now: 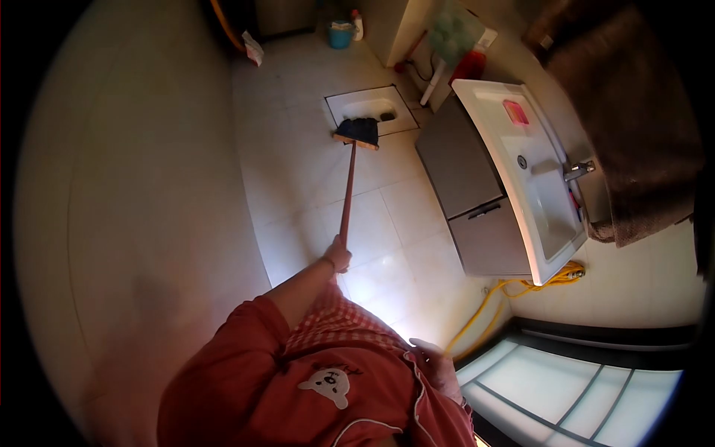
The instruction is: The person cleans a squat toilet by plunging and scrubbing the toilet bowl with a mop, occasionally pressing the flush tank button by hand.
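My left hand is wrapped round the reddish handle of a broom, with the arm stretched forward. The broom's dark bristle head lies at the near edge of a white squat toilet set in the floor and covers part of its rim. Beside my right hip, my right hand hangs low with its fingers loosely apart and nothing seen in them. Part of that hand is in shadow.
To the right stands a grey cabinet with a white washbasin and tap. A yellow hose trails below it. Brown cloth hangs at right. A blue bucket and white bottle stand at the back.
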A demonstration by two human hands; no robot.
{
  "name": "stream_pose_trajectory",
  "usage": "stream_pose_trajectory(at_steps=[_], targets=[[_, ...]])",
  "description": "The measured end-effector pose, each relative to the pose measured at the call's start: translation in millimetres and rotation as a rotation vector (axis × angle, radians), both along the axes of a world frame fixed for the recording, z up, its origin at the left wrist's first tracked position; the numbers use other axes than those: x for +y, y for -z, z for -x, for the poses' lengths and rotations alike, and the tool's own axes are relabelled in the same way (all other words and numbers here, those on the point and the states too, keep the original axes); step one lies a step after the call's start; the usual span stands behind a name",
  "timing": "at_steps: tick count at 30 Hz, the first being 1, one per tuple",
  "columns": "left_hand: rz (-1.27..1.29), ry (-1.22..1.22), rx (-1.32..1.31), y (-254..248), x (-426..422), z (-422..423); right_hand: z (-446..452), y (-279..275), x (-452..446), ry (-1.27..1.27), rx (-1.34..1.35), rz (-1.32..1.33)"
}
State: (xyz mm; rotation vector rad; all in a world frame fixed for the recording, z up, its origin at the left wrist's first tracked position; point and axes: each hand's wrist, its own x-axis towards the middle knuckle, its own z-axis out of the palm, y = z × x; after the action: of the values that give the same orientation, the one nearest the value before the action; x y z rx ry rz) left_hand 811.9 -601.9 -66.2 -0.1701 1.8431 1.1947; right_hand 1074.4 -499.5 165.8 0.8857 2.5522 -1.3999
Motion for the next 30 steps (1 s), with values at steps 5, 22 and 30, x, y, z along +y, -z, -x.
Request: stream_pose_trajectory(at_steps=[5,22,30], targets=[[-0.066,0.007,-0.187,-31,39,11,50,-5,8,-0.1,-0.048,0.078],[-0.606,-0.002,-0.777,-109,92,150,295,56,80,-0.317,-0.012,-0.281],[-0.647,-0.026,-0.912,-109,116,221,374,12,118,-0.193,0.194,-0.27]])
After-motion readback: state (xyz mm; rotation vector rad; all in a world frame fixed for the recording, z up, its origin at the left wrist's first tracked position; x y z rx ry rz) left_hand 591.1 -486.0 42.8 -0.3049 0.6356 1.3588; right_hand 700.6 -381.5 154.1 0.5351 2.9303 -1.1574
